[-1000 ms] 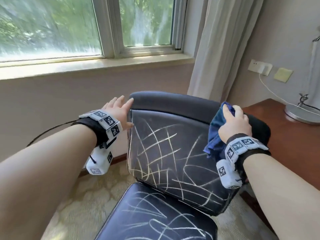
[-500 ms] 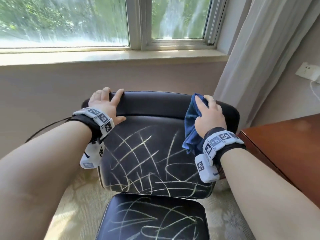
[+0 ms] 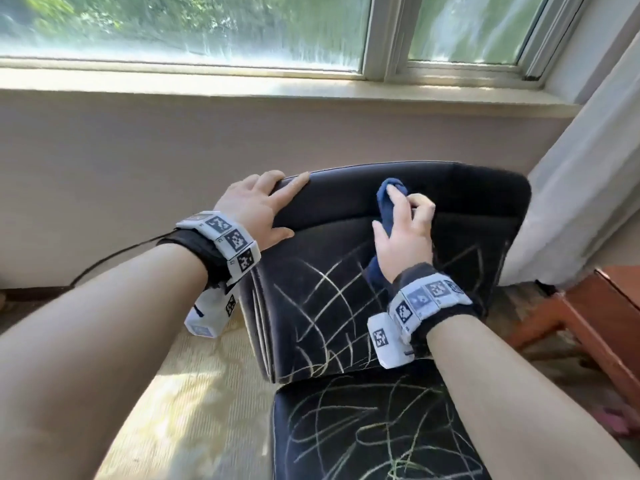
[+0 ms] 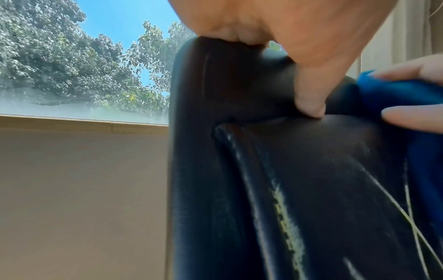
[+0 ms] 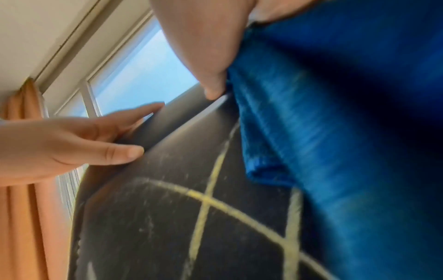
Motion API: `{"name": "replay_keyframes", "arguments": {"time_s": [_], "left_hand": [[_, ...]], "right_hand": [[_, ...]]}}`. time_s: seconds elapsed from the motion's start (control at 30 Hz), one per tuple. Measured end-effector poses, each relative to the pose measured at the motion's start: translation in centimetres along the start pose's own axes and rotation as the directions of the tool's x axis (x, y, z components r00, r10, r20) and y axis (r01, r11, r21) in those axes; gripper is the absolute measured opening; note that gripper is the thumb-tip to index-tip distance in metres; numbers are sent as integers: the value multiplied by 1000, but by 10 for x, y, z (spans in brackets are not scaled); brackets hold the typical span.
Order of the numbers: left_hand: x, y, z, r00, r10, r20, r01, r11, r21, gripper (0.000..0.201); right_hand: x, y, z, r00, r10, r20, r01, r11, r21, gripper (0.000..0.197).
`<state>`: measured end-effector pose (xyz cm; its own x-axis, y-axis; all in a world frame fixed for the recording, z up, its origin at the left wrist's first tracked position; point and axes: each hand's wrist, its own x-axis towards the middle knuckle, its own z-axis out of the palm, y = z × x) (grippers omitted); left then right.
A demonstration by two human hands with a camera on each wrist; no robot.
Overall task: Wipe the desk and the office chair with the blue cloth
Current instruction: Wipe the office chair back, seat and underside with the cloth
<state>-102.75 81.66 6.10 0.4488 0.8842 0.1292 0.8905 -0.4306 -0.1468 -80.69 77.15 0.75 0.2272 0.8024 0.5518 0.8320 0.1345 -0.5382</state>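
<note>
A black office chair (image 3: pixel 460 216) stands below the window, its backrest and seat (image 3: pixel 367 431) covered in pale scribble lines. My left hand (image 3: pixel 256 209) grips the top left corner of the backrest (image 4: pixel 230 79), fingers over the top edge and thumb on the front face. My right hand (image 3: pixel 405 230) holds the bunched blue cloth (image 3: pixel 388 206) against the upper middle of the backrest. The right wrist view shows the blue cloth (image 5: pixel 323 123) lying on the scribbled black surface (image 5: pixel 167 217), with the thumb beside it. Much of the cloth is hidden under the hand.
The corner of a red-brown wooden desk (image 3: pixel 616 306) stands at the right edge. A pale curtain (image 3: pixel 581 188) hangs behind the chair's right side. A beige wall and window sill (image 3: pixel 242 88) run behind the chair. Patterned carpet (image 3: pixel 194 393) lies at the left.
My right hand has slid the blue cloth left along the top of the backrest, from its right end towards the middle. The view has swung left, and the desk now shows only at the edge.
</note>
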Motion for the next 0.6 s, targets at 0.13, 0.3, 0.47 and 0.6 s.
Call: {"name": "replay_keyframes", "arguments": {"time_s": [0.13, 0.3, 0.47, 0.6], "left_hand": [[-36, -15, 9, 998, -56, -42, 58, 998, 38, 84], [-79, -16, 8, 987, -148, -60, 149, 989, 18, 83], [-113, -11, 3, 964, -263, -48, 264, 964, 32, 82], [-129, -9, 1, 948, -314, -48, 316, 948, 40, 81]], "right_hand": [[-23, -43, 32, 991, 2, 130, -1, 1000, -14, 55], [-46, -51, 10, 956, -117, 268, 99, 992, 82, 62], [-56, -48, 17, 946, -88, 313, 210, 900, -382, 55], [-63, -49, 25, 937, -6, 349, 83, 975, -206, 54]]}}
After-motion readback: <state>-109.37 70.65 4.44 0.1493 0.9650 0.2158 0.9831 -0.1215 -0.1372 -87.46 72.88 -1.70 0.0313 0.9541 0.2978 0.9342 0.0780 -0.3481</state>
